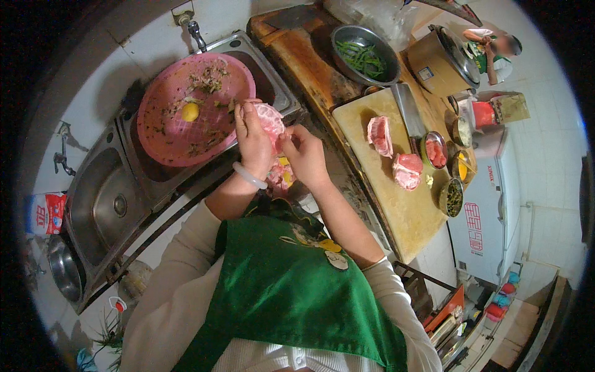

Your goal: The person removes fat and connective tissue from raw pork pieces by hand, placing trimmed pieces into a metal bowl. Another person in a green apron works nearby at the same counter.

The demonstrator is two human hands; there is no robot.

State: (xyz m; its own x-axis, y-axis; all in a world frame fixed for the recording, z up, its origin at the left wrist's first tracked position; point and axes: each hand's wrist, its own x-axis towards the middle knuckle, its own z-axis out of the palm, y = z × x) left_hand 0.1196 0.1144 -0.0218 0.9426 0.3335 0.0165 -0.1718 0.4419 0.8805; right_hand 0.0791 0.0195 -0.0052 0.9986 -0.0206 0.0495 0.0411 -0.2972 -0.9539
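Observation:
Above the floor between sink and worktop, my left hand (253, 139) holds a piece of pink citrus fruit (270, 118), apparently pomelo, by its outer side. The fingertips of my right hand (304, 153) pinch the fruit's lower right edge. Beneath both hands lie pink and yellow scraps (281, 176), partly hidden by my wrists. On the yellowed cutting board (367, 186) rest a hollowed pink citrus section (380, 136) and a thicker peeled chunk (408, 171). Beside them stands a small metal bowl (434, 149) of pinkish-red pieces. A cleaver (409, 111) lies along the board's far edge.
A pink plastic basket (153, 93) with a yellow round thing and scraps sits over the double sink (93, 209). Across the wooden worktop (297, 51) stand a bowl of green peppers or beans (365, 58), a large lidded pot (437, 65) and several small bowls. Another person (492, 56) stands beyond.

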